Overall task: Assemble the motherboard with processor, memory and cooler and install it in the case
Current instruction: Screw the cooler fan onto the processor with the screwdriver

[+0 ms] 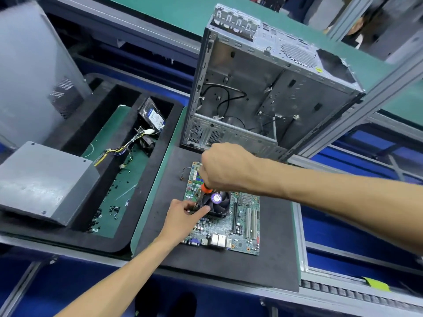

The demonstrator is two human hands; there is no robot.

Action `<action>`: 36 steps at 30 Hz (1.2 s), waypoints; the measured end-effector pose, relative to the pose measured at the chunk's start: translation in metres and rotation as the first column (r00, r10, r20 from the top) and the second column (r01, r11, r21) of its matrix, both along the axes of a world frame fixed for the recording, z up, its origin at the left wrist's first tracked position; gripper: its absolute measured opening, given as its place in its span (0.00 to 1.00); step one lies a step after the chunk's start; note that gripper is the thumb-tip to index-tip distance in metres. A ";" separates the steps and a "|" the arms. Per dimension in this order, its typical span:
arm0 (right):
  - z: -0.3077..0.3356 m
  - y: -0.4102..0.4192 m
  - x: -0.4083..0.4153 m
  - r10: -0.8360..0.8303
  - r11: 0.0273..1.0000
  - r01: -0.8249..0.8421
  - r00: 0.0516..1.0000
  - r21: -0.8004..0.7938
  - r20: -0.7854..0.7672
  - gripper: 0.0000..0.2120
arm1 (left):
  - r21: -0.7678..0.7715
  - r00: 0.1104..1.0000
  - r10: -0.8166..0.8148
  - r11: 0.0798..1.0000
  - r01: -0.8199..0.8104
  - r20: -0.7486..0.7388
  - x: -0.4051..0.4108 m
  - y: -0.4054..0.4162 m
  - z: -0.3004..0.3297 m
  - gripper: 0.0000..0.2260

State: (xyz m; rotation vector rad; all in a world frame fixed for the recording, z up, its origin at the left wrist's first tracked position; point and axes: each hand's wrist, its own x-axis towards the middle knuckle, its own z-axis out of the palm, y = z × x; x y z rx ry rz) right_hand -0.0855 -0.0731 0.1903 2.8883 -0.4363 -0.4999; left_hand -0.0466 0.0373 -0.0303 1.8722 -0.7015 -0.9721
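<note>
Two hands over green motherboard (242,227) on black foam mat (263,264): right hand (225,167) grips orange-collared screwdriver (206,188), left hand (185,213) pinches black cooler fan (218,203); open grey steel case (263,92) behind on green bench (174,14).

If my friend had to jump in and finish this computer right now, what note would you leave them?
Right hand: grips the orange-handled screwdriver, tip down at the cooler's left edge.
Left hand: fingers pinch at the same corner of the cooler, steadying the tip.
Motherboard: flat on the black foam mat, cooler sitting on it.
Case: open and without a board, standing behind the mat.
Tray on the left: hard drive, power supply, loose screws.
Done: cooler placed. Memory and processor can't be seen.
Left: finish the cooler screws, then put the board in the case.
</note>
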 end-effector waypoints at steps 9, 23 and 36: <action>0.012 0.002 0.004 0.351 0.936 -0.333 0.908 0.114 -0.229 0.12 | -0.014 1.000 -0.013 1.000 0.013 0.002 0.003 -0.001 -0.003 0.15; 0.009 -0.004 -0.004 0.209 0.953 -0.166 0.966 0.254 -0.151 0.14 | 0.002 0.997 -0.034 0.999 0.034 0.072 0.003 -0.002 -0.006 0.19; 0.002 -0.020 -0.012 0.132 0.955 -0.112 0.990 0.276 -0.057 0.21 | 0.005 0.996 -0.001 1.000 0.001 0.086 0.001 -0.003 -0.009 0.23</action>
